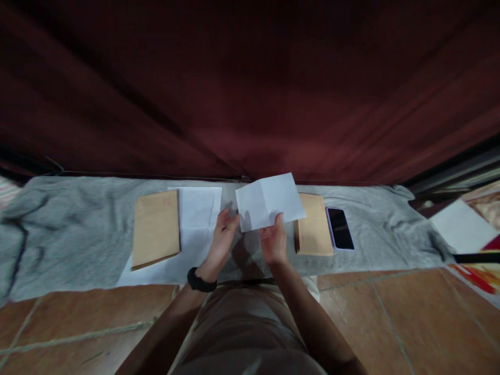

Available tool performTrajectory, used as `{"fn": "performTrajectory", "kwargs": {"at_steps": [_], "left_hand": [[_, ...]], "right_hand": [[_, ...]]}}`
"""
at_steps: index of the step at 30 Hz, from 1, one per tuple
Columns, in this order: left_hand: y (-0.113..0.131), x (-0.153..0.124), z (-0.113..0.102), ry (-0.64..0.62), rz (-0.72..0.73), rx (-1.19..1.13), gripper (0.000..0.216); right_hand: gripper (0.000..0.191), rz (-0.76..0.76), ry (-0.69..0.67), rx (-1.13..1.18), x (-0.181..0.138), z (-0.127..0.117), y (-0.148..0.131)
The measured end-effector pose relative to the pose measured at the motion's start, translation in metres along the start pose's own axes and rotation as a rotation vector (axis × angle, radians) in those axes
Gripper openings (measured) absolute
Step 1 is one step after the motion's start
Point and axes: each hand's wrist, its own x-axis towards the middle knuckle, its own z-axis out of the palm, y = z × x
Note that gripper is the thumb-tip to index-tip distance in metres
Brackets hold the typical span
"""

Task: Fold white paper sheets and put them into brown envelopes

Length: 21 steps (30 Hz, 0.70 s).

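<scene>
"Head view, left to right: progress?"

"Left kraft envelope stack (156, 226) on white sheets (194, 252); contents, if any, can't tell. Left hand (222, 237) loosely spread by creased white paper (271, 199), contact unclear; one fold visible, half open, not in an envelope, held up mid-frame by right hand (274, 244). Right kraft envelope stack (315, 229), then smartphone (341, 229)."

"Any writing?"

"Faint reddish mark (167, 199) on left stack, unreadable. No brands legible."

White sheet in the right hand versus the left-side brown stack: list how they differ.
The white sheet is visibly creased; the brown stack bears a faint reddish mark. The right hand holds the sheet up; the stack lies over white papers. Both look like paper.
</scene>
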Motion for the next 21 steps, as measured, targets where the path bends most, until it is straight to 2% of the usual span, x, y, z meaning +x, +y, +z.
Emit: {"fn": "performTrajectory", "kwargs": {"at_steps": [2,4,9,14,17,19,21], "left_hand": [[-0.022,0.005,0.001,-0.072,-0.134,-0.063,0.06],[-0.036,0.009,0.003,-0.105,-0.169,-0.109,0.068],[-0.052,0.027,-0.001,-0.074,0.03,0.017,0.074],[-0.06,0.035,-0.014,-0.095,0.181,0.324,0.072],[-0.059,0.029,-0.016,-0.086,0.203,0.466,0.073],[-0.055,0.024,-0.015,-0.084,0.221,0.509,0.072],[-0.049,0.019,-0.014,-0.093,0.258,0.548,0.07]], "right_hand": [[0.067,0.051,0.022,0.05,-0.002,-0.003,0.013],[0.065,0.114,0.02,0.02,-0.004,-0.008,0.028],[0.061,0.317,-0.174,-0.055,-0.012,-0.034,0.05],[0.051,0.443,-0.393,-0.14,-0.033,-0.059,0.034],[0.05,0.254,-0.333,-0.403,-0.034,-0.061,0.022],[0.042,0.025,-0.287,-0.598,-0.025,-0.058,0.02],[0.04,-0.227,-0.327,-0.821,-0.013,-0.054,0.022]]}}
